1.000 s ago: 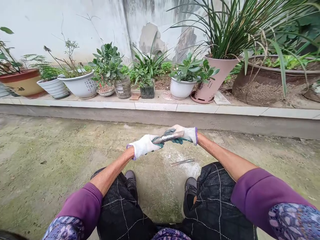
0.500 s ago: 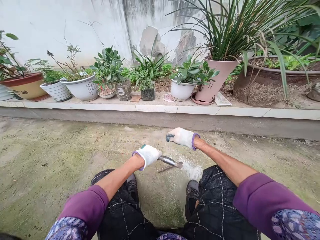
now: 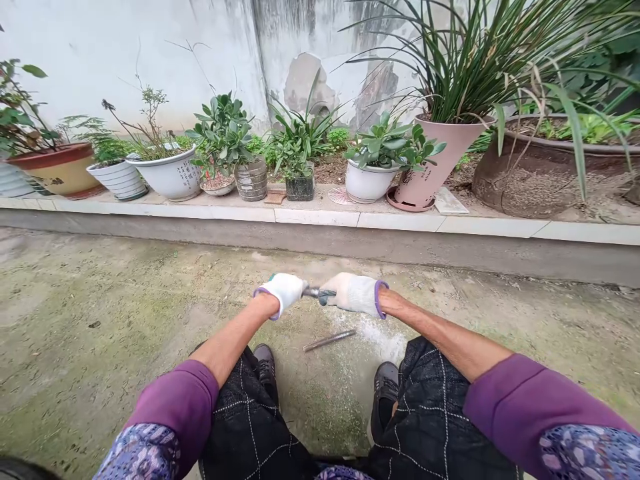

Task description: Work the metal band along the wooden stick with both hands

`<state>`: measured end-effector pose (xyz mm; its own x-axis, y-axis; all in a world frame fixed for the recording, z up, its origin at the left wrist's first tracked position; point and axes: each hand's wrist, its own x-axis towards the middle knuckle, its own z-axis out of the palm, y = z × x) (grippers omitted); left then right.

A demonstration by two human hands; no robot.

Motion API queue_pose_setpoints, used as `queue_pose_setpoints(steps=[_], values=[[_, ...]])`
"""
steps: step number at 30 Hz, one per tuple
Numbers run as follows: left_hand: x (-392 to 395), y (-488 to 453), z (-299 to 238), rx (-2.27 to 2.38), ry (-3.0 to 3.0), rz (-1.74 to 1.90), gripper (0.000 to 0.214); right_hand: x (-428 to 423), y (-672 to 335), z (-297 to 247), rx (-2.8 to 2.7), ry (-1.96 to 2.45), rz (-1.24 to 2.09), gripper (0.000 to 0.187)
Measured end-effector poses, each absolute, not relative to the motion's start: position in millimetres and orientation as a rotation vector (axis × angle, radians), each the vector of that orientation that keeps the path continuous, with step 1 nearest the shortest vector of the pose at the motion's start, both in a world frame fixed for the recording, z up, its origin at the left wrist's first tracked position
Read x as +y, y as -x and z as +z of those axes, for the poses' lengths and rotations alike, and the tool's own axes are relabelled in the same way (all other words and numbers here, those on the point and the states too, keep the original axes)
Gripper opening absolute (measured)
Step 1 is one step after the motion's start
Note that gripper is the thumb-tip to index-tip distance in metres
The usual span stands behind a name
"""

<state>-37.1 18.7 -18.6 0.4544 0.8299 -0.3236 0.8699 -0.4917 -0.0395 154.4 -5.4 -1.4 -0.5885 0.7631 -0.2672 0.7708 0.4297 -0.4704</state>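
My left hand, in a white glove with a purple cuff, is closed on one end of a dark, silvery rod-shaped thing. From the right, my right hand, gloved alike with grey-coated fingers, is closed around its other end. Only a short shiny stretch shows between the gloves, so its exact kind is unclear. Both hands are above the concrete, in front of my knees. Below them a thin, straight brownish-grey stick lies slanted on the ground, touched by neither hand.
White powder or flakes are scattered by my right shoe. Beyond the hands runs a low tiled ledge with several potted plants, among them a white pot, a tall pink pot and a wide brown pot.
My left hand has risen slightly, bringing the silvery thing from a downward slant to nearly level. My right hand has come left and down and closed on its free end. The stick now shows fully.
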Motion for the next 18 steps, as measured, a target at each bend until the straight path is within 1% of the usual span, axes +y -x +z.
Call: queue_pose_setpoints(steps=[1, 2, 3, 4, 6, 7, 9, 11, 14, 18], values=[[11, 32, -25, 1.432, -2.568, -0.542, 0.016, -2, -158, -1, 2.655, -1.421, -0.854, 0.020], [3, 27, -30, 1.289, -2.617, -0.648, 0.018, 3, -164, -1, 2.660, -1.435, -0.846, 0.020], [-4, 22, -32, 1.195, -2.650, -0.688, 0.021, 9, -171, -3, 2.652, -1.483, -0.867, 0.020], [-10, 18, -32, 1.162, -2.674, -0.635, 0.024, 15, -180, -4, 2.615, -1.549, -0.904, 0.021], [-16, 12, -22, 1.194, -2.618, -0.408, 0.024, 24, -196, -8, 2.487, -1.714, -1.036, 0.023], [-16, 12, -15, 1.225, -2.536, -0.237, 0.023, 26, -201, -9, 2.440, -1.765, -1.117, 0.023], [-13, 13, 2, 1.247, -2.259, 0.109, 0.022, 22, -203, -9, 2.400, -1.841, -1.291, 0.022], [-7, 16, 16, 1.279, -1.885, 0.382, 0.026, 13, -195, -4, 2.413, -1.907, -1.463, 0.023], [1, 18, 26, 1.284, -1.561, 0.613, 0.019, -1, -177, 9, 2.429, -1.967, -1.731, 0.020], [12, 19, 20, 1.273, -1.352, 0.740, 0.023, -4, -167, 21, 2.469, -1.938, -2.007, 0.026]])
